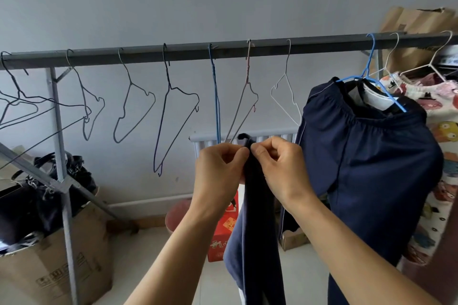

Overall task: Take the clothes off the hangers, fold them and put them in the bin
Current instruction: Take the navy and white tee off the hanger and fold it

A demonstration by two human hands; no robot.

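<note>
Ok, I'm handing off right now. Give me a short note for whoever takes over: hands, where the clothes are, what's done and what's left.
Left hand and right hand both pinch the top edge of a dark navy cloth garment, held up in front of the grey metal rail; it hangs down between the forearms, not yet folded.
Done: about eight bare wire hangers hang on the rail.
Left: navy elastic-waist trousers on a blue wire hanger, and a cartoon-print garment on white hangers at far right.
Which container is the bin I cannot tell; a cardboard box at lower left holds dark items.
</note>
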